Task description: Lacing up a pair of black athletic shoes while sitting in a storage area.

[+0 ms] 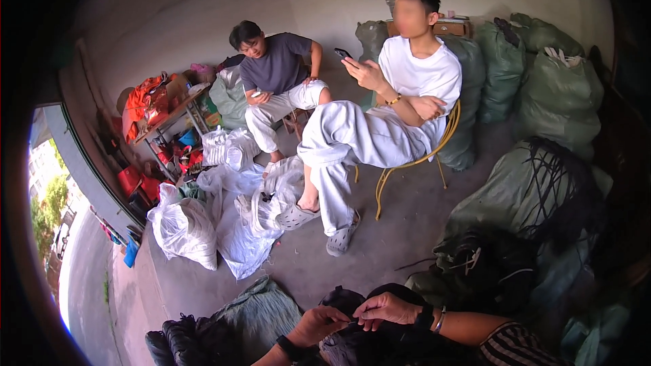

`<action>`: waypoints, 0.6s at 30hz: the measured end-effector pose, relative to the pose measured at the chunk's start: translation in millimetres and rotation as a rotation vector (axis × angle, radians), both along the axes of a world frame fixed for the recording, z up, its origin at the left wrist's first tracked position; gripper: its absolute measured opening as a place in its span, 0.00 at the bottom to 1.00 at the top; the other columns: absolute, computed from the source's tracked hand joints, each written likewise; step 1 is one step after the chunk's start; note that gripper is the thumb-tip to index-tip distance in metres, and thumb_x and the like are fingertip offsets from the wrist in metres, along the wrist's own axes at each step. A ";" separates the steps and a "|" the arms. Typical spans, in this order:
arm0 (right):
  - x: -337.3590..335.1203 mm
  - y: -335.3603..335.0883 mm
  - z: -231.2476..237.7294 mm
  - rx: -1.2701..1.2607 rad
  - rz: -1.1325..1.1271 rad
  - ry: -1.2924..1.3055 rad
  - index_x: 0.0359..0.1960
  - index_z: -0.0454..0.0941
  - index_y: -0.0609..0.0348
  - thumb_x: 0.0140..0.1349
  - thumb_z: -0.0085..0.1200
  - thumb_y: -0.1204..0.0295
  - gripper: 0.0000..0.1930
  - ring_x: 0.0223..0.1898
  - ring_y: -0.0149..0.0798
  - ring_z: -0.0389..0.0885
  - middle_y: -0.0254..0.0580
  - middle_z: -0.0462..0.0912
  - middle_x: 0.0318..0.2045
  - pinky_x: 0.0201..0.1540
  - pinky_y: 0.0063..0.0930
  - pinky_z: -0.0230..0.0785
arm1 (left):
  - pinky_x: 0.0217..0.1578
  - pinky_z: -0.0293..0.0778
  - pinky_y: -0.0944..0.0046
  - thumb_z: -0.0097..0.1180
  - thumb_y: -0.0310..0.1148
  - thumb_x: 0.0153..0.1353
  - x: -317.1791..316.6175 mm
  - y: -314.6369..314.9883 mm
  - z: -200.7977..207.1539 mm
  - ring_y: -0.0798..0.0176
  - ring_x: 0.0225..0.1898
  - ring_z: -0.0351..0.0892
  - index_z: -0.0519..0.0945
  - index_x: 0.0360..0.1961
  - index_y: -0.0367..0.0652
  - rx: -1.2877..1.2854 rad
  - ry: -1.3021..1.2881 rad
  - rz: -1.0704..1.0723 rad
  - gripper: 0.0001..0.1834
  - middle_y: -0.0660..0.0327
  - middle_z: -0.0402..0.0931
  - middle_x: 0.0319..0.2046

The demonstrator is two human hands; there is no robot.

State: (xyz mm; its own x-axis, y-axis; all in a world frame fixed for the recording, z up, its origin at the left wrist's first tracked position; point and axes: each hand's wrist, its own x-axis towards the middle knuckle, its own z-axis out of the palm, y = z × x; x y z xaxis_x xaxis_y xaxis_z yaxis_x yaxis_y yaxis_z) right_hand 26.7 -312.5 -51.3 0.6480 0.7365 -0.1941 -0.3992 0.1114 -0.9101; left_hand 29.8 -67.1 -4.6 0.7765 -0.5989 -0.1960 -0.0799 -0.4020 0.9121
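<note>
My left hand (317, 325) and my right hand (385, 308) meet at the bottom of the view, fingertips pinched together on a small dark piece (352, 321); it is too small to tell what it is. Both hands hover over a heap of black material (380, 349) in my lap area. A black band is on my left wrist. On my right wrist are a black band and a bracelet, with a striped sleeve behind them. A grey-green sack (261, 312) lies just left of my hands.
Two people sit facing me: one on a yellow wire chair (413, 161) holding a phone, one in a grey shirt (278, 64) further back. White sacks (183, 227) lie on the floor at left. Green sacks (559, 91) and black cord bundles (549, 183) pile up at right. A cluttered table (166, 118) stands by the open doorway.
</note>
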 end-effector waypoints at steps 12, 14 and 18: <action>-5.8 3.2 2.2 0.028 -0.046 -0.092 0.54 0.70 0.66 0.68 0.43 0.73 0.16 0.37 0.33 0.82 0.43 0.80 0.42 0.38 0.22 0.75 | 0.37 0.70 0.69 0.63 0.30 0.54 -0.2 -0.4 9.3 0.70 0.32 0.75 0.83 0.33 0.45 0.043 -0.159 -0.094 0.05 0.67 0.78 0.27; -6.3 4.3 4.2 0.021 -0.048 -0.064 0.53 0.70 0.66 0.68 0.43 0.73 0.15 0.36 0.33 0.82 0.42 0.80 0.42 0.37 0.22 0.75 | 0.40 0.69 0.68 0.63 0.32 0.54 -0.7 2.4 3.8 0.68 0.33 0.74 0.83 0.33 0.46 0.060 -0.307 -0.149 0.05 0.67 0.78 0.27; -7.2 5.4 10.3 0.017 -0.073 -0.065 0.52 0.72 0.64 0.68 0.42 0.73 0.14 0.32 0.32 0.82 0.42 0.81 0.41 0.35 0.20 0.75 | 0.42 0.65 0.65 0.64 0.33 0.53 -0.3 3.5 2.1 0.65 0.34 0.72 0.84 0.32 0.49 0.018 -0.237 -0.133 0.05 0.68 0.77 0.28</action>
